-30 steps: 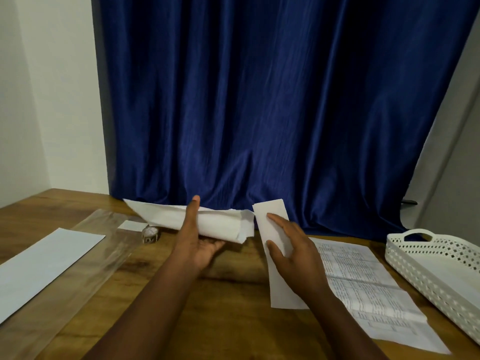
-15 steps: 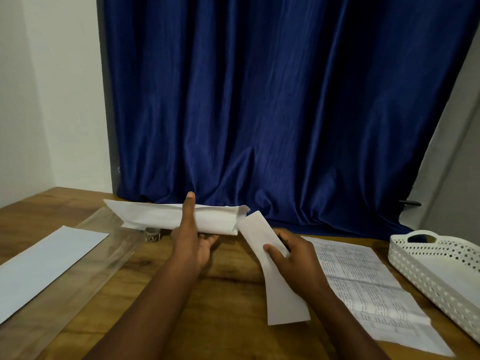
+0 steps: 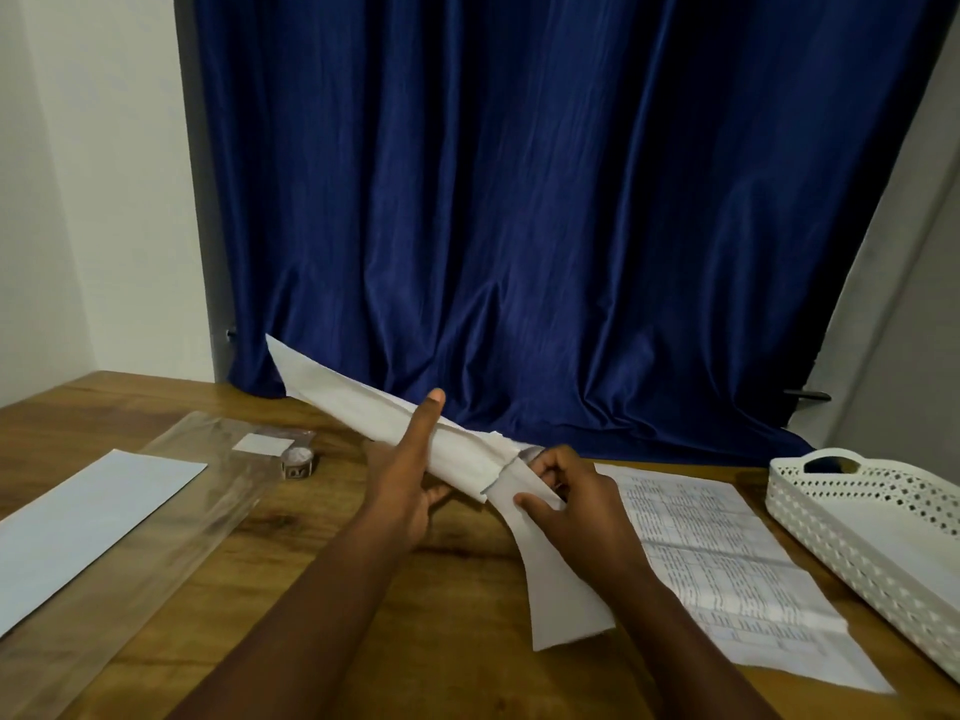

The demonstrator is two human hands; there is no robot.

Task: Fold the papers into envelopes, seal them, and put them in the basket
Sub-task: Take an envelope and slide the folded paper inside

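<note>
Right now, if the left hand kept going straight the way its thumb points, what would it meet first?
The left hand, gripping the rolled white paper envelope, points up and away from the person. Past the paper, the first thing in line looks like the dark blue pleated curtain, though depth is hard to judge.

Nothing here can be read. The white printed sheet (image 3: 727, 569) lying flat on the wooden tabletop (image 3: 457, 605) to my right carries rows of small dark print set out like a table, but it is too fine and blurred to make out a word or number. The small round roll (image 3: 297, 462) near the clear plastic sleeve (image 3: 171, 511) has dark marks on its side, also illegible.
</note>
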